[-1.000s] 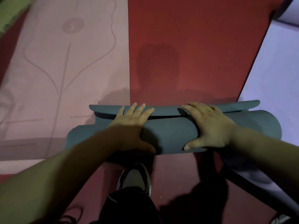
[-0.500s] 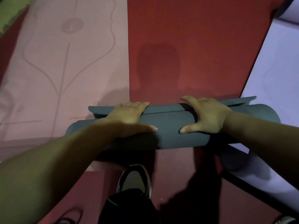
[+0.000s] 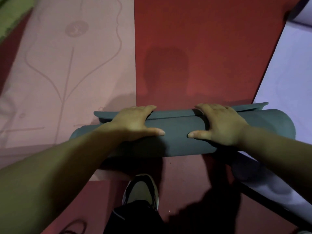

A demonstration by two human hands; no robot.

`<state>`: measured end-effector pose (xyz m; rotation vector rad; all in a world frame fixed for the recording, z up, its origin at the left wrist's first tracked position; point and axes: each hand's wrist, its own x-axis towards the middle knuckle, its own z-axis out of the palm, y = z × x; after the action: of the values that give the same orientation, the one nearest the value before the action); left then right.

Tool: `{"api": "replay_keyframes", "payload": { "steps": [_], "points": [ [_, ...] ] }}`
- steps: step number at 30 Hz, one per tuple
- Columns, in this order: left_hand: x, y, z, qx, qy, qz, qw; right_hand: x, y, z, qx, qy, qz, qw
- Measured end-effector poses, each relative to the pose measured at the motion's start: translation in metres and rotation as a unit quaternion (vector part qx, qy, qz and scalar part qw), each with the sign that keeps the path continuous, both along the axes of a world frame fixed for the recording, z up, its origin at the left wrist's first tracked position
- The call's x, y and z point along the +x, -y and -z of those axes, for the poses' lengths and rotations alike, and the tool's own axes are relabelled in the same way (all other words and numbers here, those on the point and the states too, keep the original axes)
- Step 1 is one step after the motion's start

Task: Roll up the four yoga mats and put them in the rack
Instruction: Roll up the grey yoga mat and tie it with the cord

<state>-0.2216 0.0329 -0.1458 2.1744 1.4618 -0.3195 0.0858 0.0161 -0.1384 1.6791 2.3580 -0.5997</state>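
The grey mat is nearly rolled. Only a narrow loose flap is left, seen along the far side of the roll and not yet wrapped down. The pink mat is laid out flat to the left and the lilac mat to the right. A strip of green mat is caught in the top left corner (too little of it is shown to tell flat from rolled). No rack is in view, so nothing can be counted as stowed. The task is judged to be in its early part, with one roll to be closed, the other mats to be rolled, and all four to be carried away.

The roll lies on the red floor, just in front of a shoe. Its long axis runs left to right across the view, with the right end set slightly farther away. The left end is over the pink mat and the right end over the edge of the lilac one.

The roll is gripped by both hands. The fingers of the left hand and the right hand are curled over the top onto the flap. The fingertips are hidden beyond it, and the thumbs are stretched toward each other along the near face.
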Motion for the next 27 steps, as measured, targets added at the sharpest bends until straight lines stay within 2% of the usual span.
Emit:
{"api": "replay_keyframes", "payload": {
  "steps": [5, 9, 12, 19, 24, 27],
  "points": [
    [0.003, 0.011, -0.005, 0.032, -0.016, 0.0, 0.999, 0.0, 0.001, 0.002, 0.001, -0.005, 0.012, 1.0],
    [0.023, 0.048, -0.002, 0.094, -0.069, 0.02, 0.993, -0.003, -0.015, -0.002, -0.025, -0.024, 0.03, 0.999],
    [0.029, 0.057, 0.005, 0.114, -0.078, -0.004, 0.99, -0.004, -0.017, -0.003, -0.026, -0.018, 0.026, 0.999],
    [0.032, 0.016, 0.001, 0.043, -0.065, -0.042, 0.996, -0.009, -0.01, -0.002, 0.005, 0.025, 0.005, 1.0],
    [0.025, -0.008, 0.004, 0.031, -0.04, -0.027, 0.998, -0.012, -0.021, -0.014, -0.057, 0.038, -0.026, 0.997],
    [0.024, -0.021, 0.002, -0.008, -0.033, -0.03, 0.999, -0.015, -0.036, -0.019, -0.101, 0.048, -0.02, 0.994]
  ]
}}
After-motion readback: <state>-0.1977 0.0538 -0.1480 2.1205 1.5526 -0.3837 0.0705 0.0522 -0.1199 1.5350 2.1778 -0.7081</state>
